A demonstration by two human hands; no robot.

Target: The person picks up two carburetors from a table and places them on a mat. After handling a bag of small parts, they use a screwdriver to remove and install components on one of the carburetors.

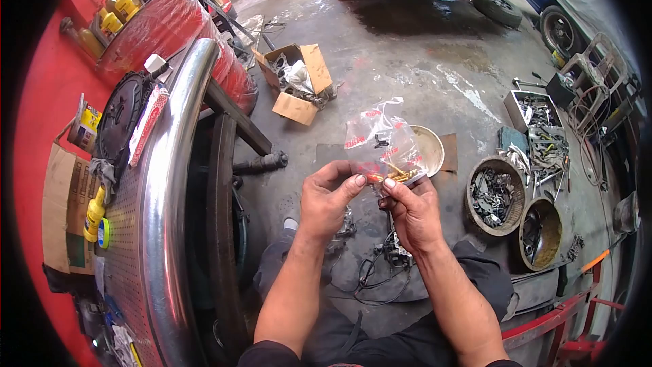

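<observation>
A clear plastic bag (pixel 380 137) with red print stands upright between my hands, with small brass-coloured parts (pixel 401 174) in its lower end. My left hand (pixel 331 194) pinches the bag's lower left side between thumb and fingers. At the lower right side, my right hand (pixel 411 207) grips the bag beside the brass parts, thumb in front. Behind the bag is a round pale basin (pixel 429 151) on the floor. Beneath my hands lie a metal assembly (pixel 394 248) and dark cables (pixel 370 278), partly hidden by my forearms.
A steel-edged bench (pixel 173 197) runs along the left. An open cardboard box (pixel 294 110) holds parts beyond my hands. Two round tubs (pixel 468 197) (pixel 558 248) and a tool tray (pixel 516 110) stand right. A red metal frame (pixel 543 326) is at lower right.
</observation>
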